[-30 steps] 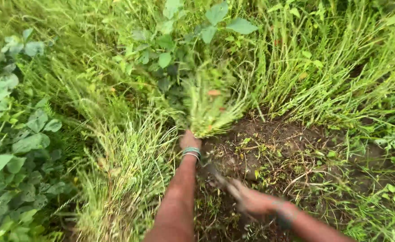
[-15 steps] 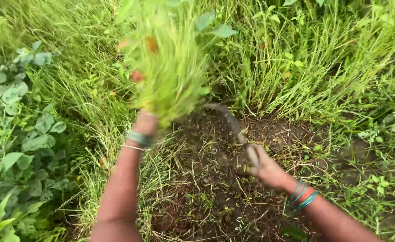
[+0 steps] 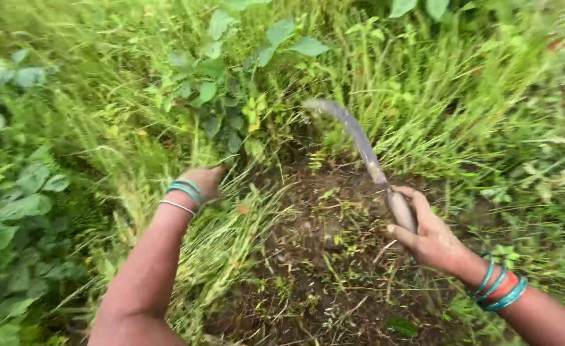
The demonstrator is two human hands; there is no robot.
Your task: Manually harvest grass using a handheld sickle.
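broad-leaved plants (image 3: pixel 13 192) crowd the left edge. the left hand (image 3: pixel 204 181), bangles at the wrist, reaches into the long grass (image 3: pixel 225 237), fingers buried among the blades, so i cannot tell how far it is closed or whether it grips any. bare dark soil (image 3: pixel 321 269) lies between the hands. the right hand (image 3: pixel 431 236) is wrapped tight round the handle of a curved sickle (image 3: pixel 359 142), blade raised over the soil's far edge toward the standing grass.

No packages, labels, signs or screens appear anywhere in view.
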